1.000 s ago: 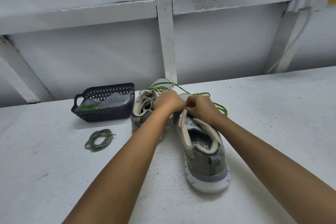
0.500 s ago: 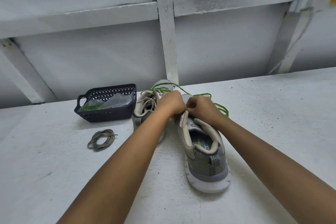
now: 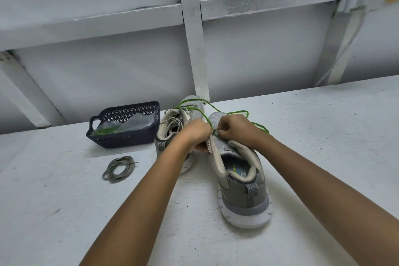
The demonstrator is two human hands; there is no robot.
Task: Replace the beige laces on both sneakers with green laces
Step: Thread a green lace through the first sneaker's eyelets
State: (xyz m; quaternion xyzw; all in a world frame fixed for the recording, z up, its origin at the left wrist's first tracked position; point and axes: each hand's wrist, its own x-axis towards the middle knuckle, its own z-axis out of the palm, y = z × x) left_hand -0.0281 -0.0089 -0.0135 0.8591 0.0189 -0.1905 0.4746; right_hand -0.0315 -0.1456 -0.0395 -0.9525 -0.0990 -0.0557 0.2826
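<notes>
While the green lace [image 3: 216,112] is looping loosely over the toes of both sneakers, one part of it is running down to the front eyelets of the near sneaker [image 3: 241,192]. That sneaker is standing upright on the surface [image 3: 323,136], its heel pointing toward the person and its collar gaping open. The right hand [image 3: 235,127] is hovering over the sneaker's front, and its fingers [image 3: 224,134] are curling tight and pinching the green lace right at the eyelet row. The left hand [image 3: 194,134] is pressing in from the other side, touching the right hand. Its fingers [image 3: 200,147] are curling around the sneaker's eyelet flap and gripping it. Whether they are also pinching the lace cannot be told.

Just beside the near sneaker, partly hidden behind the left wrist, the far sneaker [image 3: 170,127] is standing with pale lacing [image 3: 172,120] showing across its front. More of the green lace is trailing over its toe and curving out on the surface past the right hand.

Left of the shoes, a coiled lace [image 3: 119,168] of a grey-beige colour is lying loose on the surface. Behind it, a dark basket [image 3: 123,138] with a handle is sitting just beside the far sneaker, holding clear plastic bags [image 3: 129,124], one with something green inside. A pale wall [image 3: 129,67] with a white post [image 3: 193,49] is rising behind the surface.
</notes>
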